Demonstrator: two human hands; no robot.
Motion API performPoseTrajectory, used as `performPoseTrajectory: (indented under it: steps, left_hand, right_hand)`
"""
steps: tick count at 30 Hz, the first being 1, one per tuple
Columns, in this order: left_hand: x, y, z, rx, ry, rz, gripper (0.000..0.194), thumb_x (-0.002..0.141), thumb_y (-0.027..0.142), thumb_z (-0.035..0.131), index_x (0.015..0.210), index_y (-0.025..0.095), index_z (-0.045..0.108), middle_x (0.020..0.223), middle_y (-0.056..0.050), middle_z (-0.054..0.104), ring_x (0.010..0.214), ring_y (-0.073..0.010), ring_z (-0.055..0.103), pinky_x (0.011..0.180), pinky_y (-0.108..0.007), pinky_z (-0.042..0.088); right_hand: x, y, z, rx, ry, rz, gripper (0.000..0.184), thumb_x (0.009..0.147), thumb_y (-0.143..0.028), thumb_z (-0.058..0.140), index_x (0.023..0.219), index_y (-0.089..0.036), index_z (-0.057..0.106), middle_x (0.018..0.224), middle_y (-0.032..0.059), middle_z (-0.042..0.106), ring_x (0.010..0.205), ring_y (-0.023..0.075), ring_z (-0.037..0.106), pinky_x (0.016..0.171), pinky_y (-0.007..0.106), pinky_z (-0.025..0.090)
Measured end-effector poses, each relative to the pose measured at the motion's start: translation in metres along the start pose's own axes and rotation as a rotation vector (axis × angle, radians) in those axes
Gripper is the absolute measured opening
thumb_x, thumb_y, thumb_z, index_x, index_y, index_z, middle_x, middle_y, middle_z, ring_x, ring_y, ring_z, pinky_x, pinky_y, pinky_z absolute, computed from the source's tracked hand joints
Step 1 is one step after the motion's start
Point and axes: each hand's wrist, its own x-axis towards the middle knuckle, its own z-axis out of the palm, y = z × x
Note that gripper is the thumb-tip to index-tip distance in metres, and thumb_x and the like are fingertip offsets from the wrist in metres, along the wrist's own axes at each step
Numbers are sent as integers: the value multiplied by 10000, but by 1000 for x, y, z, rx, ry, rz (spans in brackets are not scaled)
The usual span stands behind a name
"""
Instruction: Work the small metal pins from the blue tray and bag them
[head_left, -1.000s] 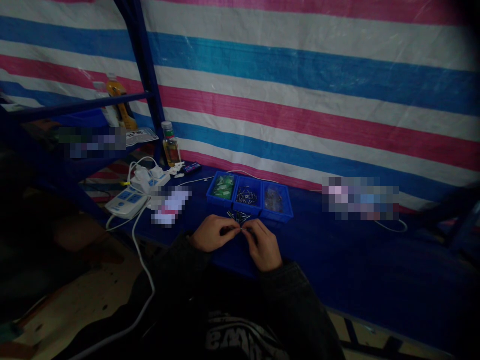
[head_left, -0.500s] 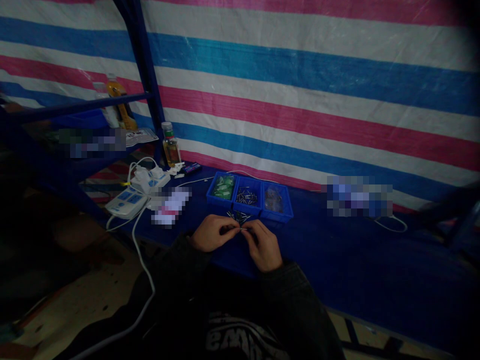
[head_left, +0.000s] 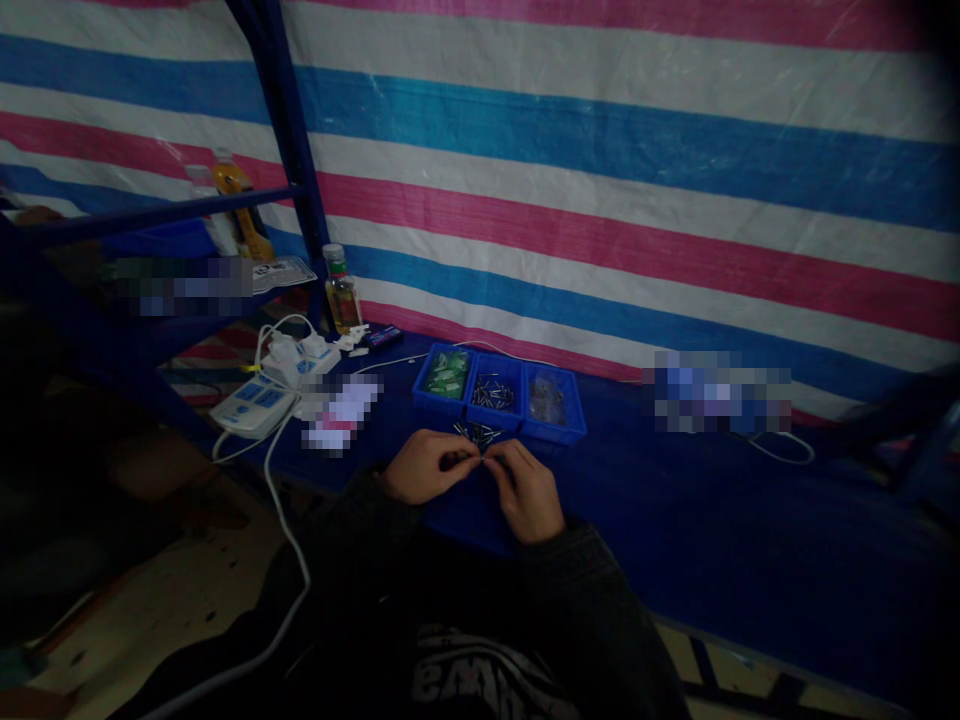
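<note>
My left hand (head_left: 429,467) and my right hand (head_left: 526,488) meet fingertip to fingertip above the front of the blue table. Both are closed in a pinch on a tiny thin metal piece (head_left: 482,459), which looks like a screw and is mostly covered by the fingers. Just beyond the fingertips lies a small pile of similar screw-like pieces (head_left: 480,433). Behind it stand three joined blue bins: the left one holds green packets (head_left: 448,374), the middle one loose screw-like pieces (head_left: 493,392), the right one small clear or brownish parts (head_left: 547,399).
Left of the bins lie a blurred phone (head_left: 341,415) and a white power strip (head_left: 259,403) with trailing cables. A bottle (head_left: 343,295) stands by the blue frame post (head_left: 289,130). A blurred package (head_left: 716,392) lies at the right. A striped sheet (head_left: 600,200) hangs behind.
Both hands stay in nearly the same place, still pinching. The metal piece, which showed slightly to the right between the fingertips, is now less visible.
</note>
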Motion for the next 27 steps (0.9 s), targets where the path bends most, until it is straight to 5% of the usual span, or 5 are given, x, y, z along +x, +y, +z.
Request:
performPoseTrajectory:
  steps: [23,27]
  left_hand:
    - [0,1,0,10,9,-8,155,923,250,622,908,155,742,711,-7,683,597,-100,554,600,-207,401]
    - [0,1,0,9,13,-14,152,925,243,617,912,158,742,705,-5,675,596,-102,552,600,-206,404]
  right_hand:
    - [-1,4,1,-49,20,38,172,1015,-234,448,912,-237,587,869,37,654,788,195,649,748,299,486]
    - [-1,1,0,19,23,50,104,996,-233,477,1044,-239,569,948,45,677,853,205,665,773,301,492]
